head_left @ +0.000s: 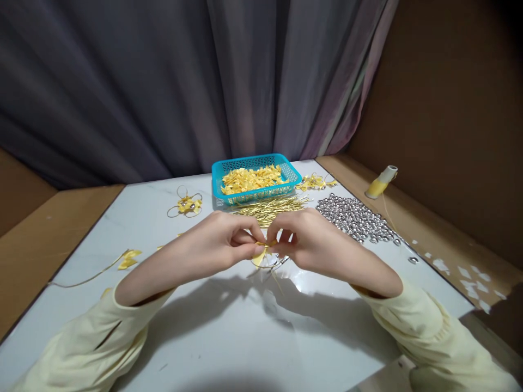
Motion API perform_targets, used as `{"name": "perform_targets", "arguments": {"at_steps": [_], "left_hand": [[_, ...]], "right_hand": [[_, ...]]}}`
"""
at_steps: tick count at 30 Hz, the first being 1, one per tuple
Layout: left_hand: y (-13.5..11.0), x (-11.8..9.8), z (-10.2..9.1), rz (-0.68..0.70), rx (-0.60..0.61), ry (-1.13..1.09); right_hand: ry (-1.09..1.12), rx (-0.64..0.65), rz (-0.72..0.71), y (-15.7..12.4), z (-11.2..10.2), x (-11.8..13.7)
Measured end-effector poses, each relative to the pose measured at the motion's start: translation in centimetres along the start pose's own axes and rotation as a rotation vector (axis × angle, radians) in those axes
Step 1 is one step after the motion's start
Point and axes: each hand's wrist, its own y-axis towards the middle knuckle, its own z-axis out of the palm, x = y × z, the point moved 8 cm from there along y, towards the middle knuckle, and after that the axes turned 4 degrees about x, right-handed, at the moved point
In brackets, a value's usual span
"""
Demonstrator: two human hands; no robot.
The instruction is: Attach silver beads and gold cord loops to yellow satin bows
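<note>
My left hand point(231, 239) and my right hand point(304, 237) meet above the middle of the white table. Both are closed in a pinch on a yellow ribbon piece point(259, 259), one at each side of it. A thin gold cord curves below the fingertips, and something silvery shows under my right fingers; its shape is partly hidden. Just beyond the hands lies a pile of gold cords point(273, 207). Right of that, silver beads point(353, 218) are heaped. A turquoise basket point(216, 188) behind the cords holds many yellow ribbon pieces point(251, 179).
Yellow ribbon flowers with cord loops point(190, 204) lie at the back left, and more ribbon flowers point(316, 181) sit right of the basket. A ribbon piece on a cord point(128, 259) rests at left. A thread spool point(382, 182) and white scraps point(469, 277) are on the brown right-hand ledge.
</note>
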Motion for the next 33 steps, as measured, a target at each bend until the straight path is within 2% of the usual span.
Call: {"name": "perform_targets", "arguments": {"at_steps": [10, 20, 27, 33], "left_hand": [[-0.1, 0.5, -0.1, -0.014, -0.006, -0.036], [0.0, 0.5, 0.0, -0.020, 0.040, -0.115], [0.0, 0.7, 0.3, -0.005, 0.069, -0.081], [0.0, 0.3, 0.3, 0.033, 0.043, -0.045]], "right_hand": [[-0.027, -0.077, -0.079, 0.1, -0.2, 0.7], [-0.006, -0.080, -0.192, 0.0, -0.1, 1.1], [0.032, -0.081, -0.176, 0.3, -0.2, 0.7], [0.015, -0.061, -0.145, 0.3, -0.1, 0.5]]}}
